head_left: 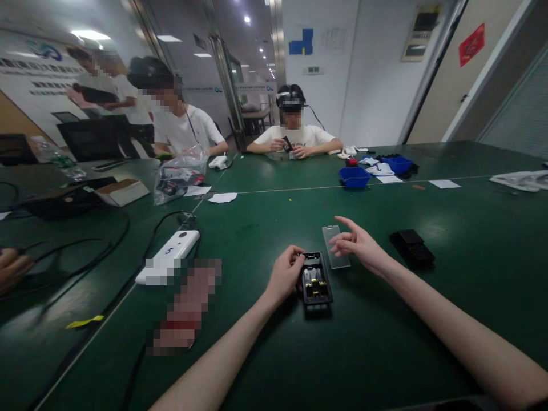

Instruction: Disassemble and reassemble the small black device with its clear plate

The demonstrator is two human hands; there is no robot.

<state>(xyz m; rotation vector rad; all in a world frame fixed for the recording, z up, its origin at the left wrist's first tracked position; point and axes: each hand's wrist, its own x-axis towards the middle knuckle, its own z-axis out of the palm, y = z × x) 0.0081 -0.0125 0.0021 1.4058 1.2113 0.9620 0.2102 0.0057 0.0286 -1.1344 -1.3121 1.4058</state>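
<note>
My left hand [287, 275] grips the upper left side of a black rectangular plastic case [317, 298], its thumb at the top edge. Inside the case are compartments with silvery pieces and small yellow or brass-coloured bits, too small to name. Just right of the case lies a clear flat plastic cover [341, 261]. Over the cover's right edge is my right hand [356, 244], index finger stretched out and the others loosely bent, with nothing visible in it. Whether its fingertips touch the cover I cannot tell. Farther right, a stack of black plastic parts [411, 248] rests on the green table [257, 354].
To the left are a white power bank-like device [171, 254], a blurred-out reddish flat object [186, 308] and black cables. Farther back stand a plastic bag [180, 177] and a blue bin [354, 177]. Across the table, a person [295, 134] handles a small dark part.
</note>
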